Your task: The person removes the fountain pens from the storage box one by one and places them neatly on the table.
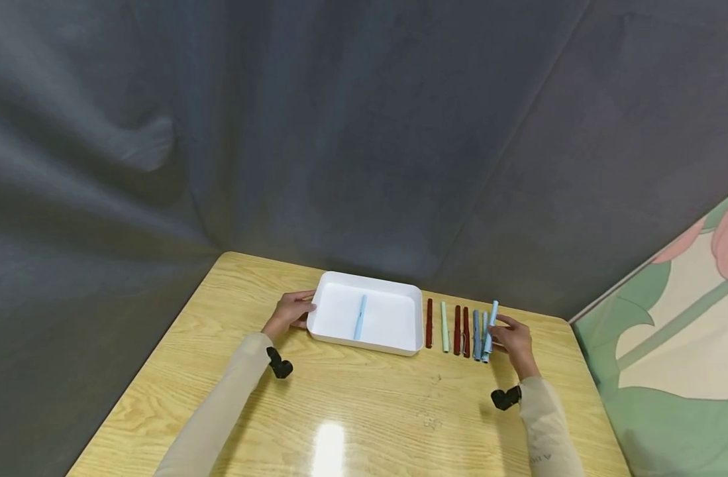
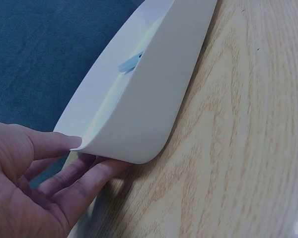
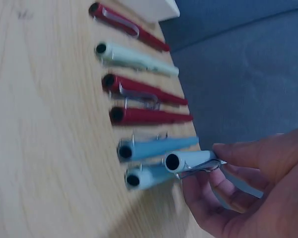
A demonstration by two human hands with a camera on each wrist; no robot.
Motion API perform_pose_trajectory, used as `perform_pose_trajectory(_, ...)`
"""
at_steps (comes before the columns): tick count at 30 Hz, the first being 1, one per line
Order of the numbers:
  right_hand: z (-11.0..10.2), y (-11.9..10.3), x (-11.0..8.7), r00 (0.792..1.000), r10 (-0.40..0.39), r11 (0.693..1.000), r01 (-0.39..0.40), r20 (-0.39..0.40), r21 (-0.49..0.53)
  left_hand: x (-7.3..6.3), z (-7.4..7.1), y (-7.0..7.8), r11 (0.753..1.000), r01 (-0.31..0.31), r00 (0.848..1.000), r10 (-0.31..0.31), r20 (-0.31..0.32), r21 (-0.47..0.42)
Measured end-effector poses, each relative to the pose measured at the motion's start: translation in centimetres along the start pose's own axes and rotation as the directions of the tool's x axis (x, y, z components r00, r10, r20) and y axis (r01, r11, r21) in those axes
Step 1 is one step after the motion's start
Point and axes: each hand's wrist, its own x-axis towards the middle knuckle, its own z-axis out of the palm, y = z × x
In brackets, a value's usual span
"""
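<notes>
My left hand [image 1: 291, 309] grips the left end of a white tray [image 1: 393, 319], thumb on the rim and fingers under it, as the left wrist view shows. Inside the tray lies one light blue pen [image 1: 360, 318]. On the right, my right hand [image 1: 515, 339] pinches another light blue pen [image 3: 191, 160] by one end, its clip turned down. That pen is raised over the row and overlaps a light blue pen [image 3: 149, 176] lying at the row's right end. Beside that one lies a blue pen [image 3: 161, 147].
Farther left in the row are two red pens [image 3: 154, 116] side by side, a pale green pen [image 3: 134, 58] and another red pen [image 3: 131, 26] near the tray. The wooden table [image 1: 375, 397] meets a dark grey curtain [image 1: 364, 146] at its far edge.
</notes>
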Motion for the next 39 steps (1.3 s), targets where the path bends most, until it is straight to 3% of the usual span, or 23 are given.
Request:
perform_pose_trajectory(8,-1.4,1.9,0.5,0.999,0.019,0.998,-0.021,-0.035,-0.062,0.2,0.1,0.0,1.0,0.017,1.0,-0.017,0.012,-0.017)
perform_pose_trajectory(17,-0.6,2.7,0.4,0.994,-0.015,0.971,-0.011,-0.104,-0.24,-0.1,0.2,-0.1,1.0,0.02,1.0,-0.02,0.0,-0.003)
perform_pose_trajectory(22,-0.7,2.4,0.2,0.996,-0.038,0.95,0.013,-0.075,-0.311,-0.2,0.3,-0.2,1.0,0.023,1.0,-0.023,0.002,-0.006)
perform_pose_trajectory(26,-1.0,2.2,0.2,0.998,-0.043,0.95,0.028,-0.043,-0.311,-0.2,0.3,-0.1,1.0,0.017,1.0,-0.017,-0.006,-0.004)
perform_pose_trajectory(39,-1.2,1.9,0.5,0.998,0.043,0.967,-0.052,-0.039,-0.248,-0.3,0.3,-0.1,1.0,-0.004,1.0,0.004,-0.002,-0.007)
